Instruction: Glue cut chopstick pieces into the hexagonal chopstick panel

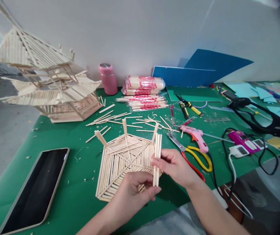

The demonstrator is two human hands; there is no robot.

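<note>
A short bundle of wooden sticks point(157, 147) stands nearly upright between my two hands. My right hand point(171, 164) pinches it around the middle, thumb in front. At its lower end, my left hand point(138, 187) closes thumb and fingers on it. Beneath and behind the hands lies a hexagonal stick base point(120, 163), its slats laid in triangular sections. Short stick posts point(125, 127) rise from its far corners. Part of the base's near right side is hidden by my hands.
Loose sticks point(110, 119) and packaged sticks point(145, 86) lie behind the base. At left are a phone point(34, 191) and a stick pagoda model point(54, 88). Scissors point(198, 158), a pink glue gun point(195, 137), pliers point(189, 106) and a corded purple power strip point(244, 142) sit at right.
</note>
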